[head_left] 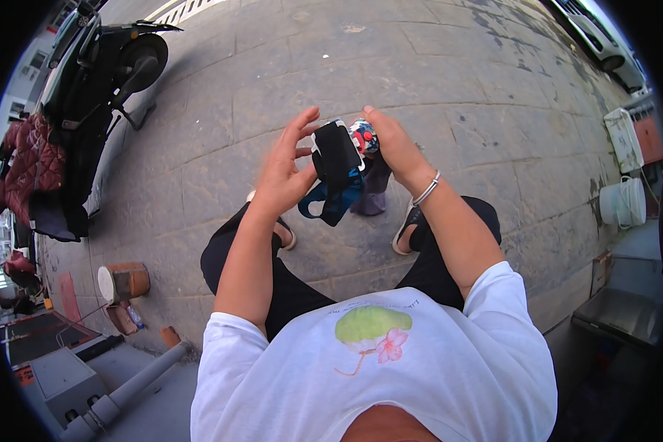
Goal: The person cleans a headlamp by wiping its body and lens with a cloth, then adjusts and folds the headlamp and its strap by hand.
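Between my hands is a black strapped device (pixel 337 151) with white edges, and a blue strap (pixel 331 205) loops below it. My left hand (pixel 283 169) is at its left side, thumb and some fingertips against its edge, the index finger raised. With curled fingers, my right hand (pixel 399 151) grips a small, colourfully patterned object (pixel 364 136) with a red button-like spot. That object sits right against the device; whether they are joined I cannot tell. A dark grey-purple cloth (pixel 373 188) hangs under my right hand, its upper end hidden.
Stone paving (pixel 272 88) spreads beyond my feet. At the left stand a scooter (pixel 81 88) with a quilted maroon cover (pixel 33 162) and a rusty bucket (pixel 129 283). On the right are a white bucket (pixel 622 203) and a metal basin (pixel 622 313); a car (pixel 595 40) is farther off.
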The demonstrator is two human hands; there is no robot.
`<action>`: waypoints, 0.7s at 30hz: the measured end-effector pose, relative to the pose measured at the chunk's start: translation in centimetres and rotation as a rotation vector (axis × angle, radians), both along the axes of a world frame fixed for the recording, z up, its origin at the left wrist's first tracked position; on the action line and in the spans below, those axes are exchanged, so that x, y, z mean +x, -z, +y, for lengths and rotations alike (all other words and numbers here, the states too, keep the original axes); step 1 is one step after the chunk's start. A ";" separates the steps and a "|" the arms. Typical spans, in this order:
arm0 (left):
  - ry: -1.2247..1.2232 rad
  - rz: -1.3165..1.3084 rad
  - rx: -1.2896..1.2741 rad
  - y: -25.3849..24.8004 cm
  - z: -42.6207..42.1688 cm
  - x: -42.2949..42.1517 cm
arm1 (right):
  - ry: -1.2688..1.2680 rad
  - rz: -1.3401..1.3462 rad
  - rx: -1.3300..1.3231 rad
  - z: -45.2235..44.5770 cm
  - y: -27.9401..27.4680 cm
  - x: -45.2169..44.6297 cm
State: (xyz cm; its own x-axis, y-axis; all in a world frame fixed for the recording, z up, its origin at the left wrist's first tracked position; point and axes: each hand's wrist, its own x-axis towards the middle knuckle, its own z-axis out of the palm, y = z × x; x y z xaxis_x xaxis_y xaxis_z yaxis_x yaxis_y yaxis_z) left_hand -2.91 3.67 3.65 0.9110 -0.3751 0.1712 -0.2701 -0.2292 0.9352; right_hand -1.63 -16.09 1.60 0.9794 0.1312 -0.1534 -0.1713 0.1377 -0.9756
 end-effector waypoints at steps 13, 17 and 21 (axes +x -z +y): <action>-0.233 -0.557 0.062 1.0 -3.4 -1.3 | -0.065 -0.060 -0.090 2.0 -1.6 -1.4; -0.287 -0.502 0.045 0.7 -3.9 -1.1 | -0.024 -0.247 -0.240 2.0 -0.9 -1.0; -0.334 -0.495 -0.014 1.6 -4.7 -0.7 | 0.058 -0.464 -0.391 1.9 0.0 -0.8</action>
